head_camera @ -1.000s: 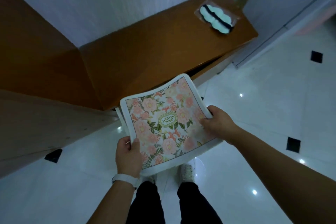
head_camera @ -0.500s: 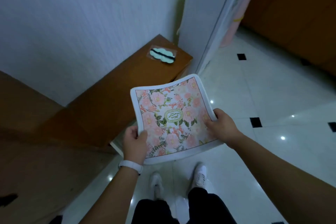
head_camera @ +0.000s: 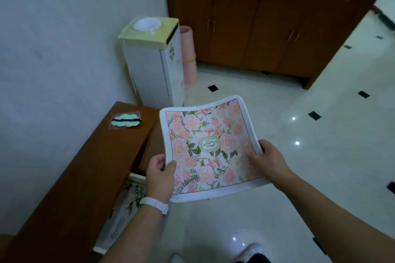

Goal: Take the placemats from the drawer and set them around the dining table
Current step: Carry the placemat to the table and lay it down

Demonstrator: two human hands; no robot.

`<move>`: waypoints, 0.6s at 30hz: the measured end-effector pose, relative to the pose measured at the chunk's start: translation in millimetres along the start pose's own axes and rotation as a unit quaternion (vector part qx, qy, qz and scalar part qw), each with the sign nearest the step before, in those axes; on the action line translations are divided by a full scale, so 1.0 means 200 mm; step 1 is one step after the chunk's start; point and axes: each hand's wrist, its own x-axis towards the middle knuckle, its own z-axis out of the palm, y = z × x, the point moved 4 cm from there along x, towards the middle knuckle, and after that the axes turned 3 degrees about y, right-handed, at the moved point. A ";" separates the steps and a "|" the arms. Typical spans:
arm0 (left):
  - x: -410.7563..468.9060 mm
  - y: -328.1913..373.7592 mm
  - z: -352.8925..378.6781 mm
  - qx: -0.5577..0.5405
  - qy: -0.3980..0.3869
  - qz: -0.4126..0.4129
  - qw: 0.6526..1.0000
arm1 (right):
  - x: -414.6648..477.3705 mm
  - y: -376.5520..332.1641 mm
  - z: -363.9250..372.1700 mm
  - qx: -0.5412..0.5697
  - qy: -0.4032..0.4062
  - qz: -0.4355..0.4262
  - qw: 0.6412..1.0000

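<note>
The floral placemat [head_camera: 211,147] is out of the drawer and held flat between the two grips. The left grip [head_camera: 159,174] pinches its near-left edge with the thumb on top, and the right grip [head_camera: 268,162] clasps its right edge, fingers curled around it. Whether this is one mat or a thin stack I cannot tell. Just below the left grip the drawer [head_camera: 137,177] stands open, and a flower-printed item [head_camera: 130,198] lies in it, so more mats may be left to fetch. No dining table shows anywhere beyond the grips. Judging by that, the fetching is at least begun, while the carrying and all the laying-out are yet to come.
</note>
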 end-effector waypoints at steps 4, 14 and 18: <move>-0.10 0.13 0.34 0.015 -0.026 0.035 0.999 | 0.05 0.16 -0.32 0.040 0.040 0.019 0.998; -0.41 0.35 1.37 0.039 -0.129 0.091 0.987 | 0.20 0.63 -1.22 0.081 0.146 0.062 0.984; -0.56 0.41 1.75 0.056 -0.201 0.135 0.969 | 0.12 0.85 -1.50 0.111 0.212 0.101 0.966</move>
